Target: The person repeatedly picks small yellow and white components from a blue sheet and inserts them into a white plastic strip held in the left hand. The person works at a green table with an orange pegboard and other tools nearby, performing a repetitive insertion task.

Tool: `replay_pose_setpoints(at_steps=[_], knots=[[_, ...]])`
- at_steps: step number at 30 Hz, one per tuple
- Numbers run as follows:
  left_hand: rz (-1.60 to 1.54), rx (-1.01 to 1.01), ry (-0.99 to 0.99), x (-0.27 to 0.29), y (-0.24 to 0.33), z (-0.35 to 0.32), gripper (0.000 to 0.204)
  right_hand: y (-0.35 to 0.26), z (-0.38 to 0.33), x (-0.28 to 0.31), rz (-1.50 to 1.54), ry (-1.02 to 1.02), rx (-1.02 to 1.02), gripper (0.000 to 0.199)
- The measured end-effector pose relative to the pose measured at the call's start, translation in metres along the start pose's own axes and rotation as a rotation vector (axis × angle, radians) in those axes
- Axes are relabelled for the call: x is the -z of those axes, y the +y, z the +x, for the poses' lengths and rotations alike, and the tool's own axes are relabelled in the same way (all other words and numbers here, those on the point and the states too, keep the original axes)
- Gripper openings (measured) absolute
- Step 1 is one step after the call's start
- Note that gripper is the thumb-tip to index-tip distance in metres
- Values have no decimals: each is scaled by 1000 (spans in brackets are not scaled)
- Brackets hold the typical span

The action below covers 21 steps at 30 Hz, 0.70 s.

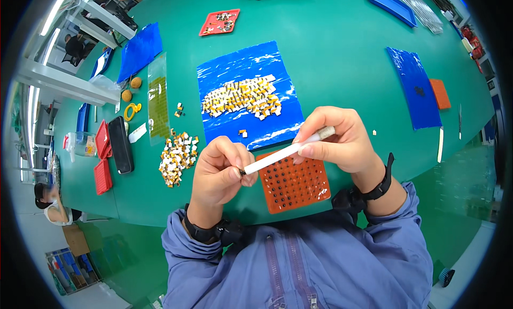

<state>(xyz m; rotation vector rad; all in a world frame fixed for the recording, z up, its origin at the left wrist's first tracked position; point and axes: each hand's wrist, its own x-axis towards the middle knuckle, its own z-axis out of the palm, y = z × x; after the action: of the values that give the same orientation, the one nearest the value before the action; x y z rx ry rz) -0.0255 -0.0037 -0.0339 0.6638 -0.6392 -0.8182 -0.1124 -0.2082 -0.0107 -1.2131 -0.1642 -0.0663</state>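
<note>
Left hand (214, 167) pinches dark tip (242, 172); right hand (344, 143) pinches white stick (272, 159), likely steadying; orange tray (316, 175) by counter's (347, 74) near edge.

I've got the left hand (220, 169) pinched at the left tip of a white rod (271, 158), right hand (344, 140) gripping it near the other, greyish end. Small dark bit (242, 172) at the left tip; I can't tell if it's part of the rod. Rod slants across the far edge of an orange tray (299, 206) with rows of dark pieces. Beyond: blue sheet (216, 131) on the green table (342, 58), bearing spread white-and-yellow parts (240, 98). I see a second pile (178, 158) left of it, black case (121, 144) further left.
</note>
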Motion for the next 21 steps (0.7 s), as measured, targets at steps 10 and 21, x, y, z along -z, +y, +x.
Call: replay_pose_setpoints(at_steps=[10, 21], knots=[[-39, -11, 40, -3, -3, -1, 12, -3, 3, 5, -446, -24, 215, 9], [7, -30, 45, -4, -4, -1, 13, -6, 5, 3, -699, -68, 380, 7]])
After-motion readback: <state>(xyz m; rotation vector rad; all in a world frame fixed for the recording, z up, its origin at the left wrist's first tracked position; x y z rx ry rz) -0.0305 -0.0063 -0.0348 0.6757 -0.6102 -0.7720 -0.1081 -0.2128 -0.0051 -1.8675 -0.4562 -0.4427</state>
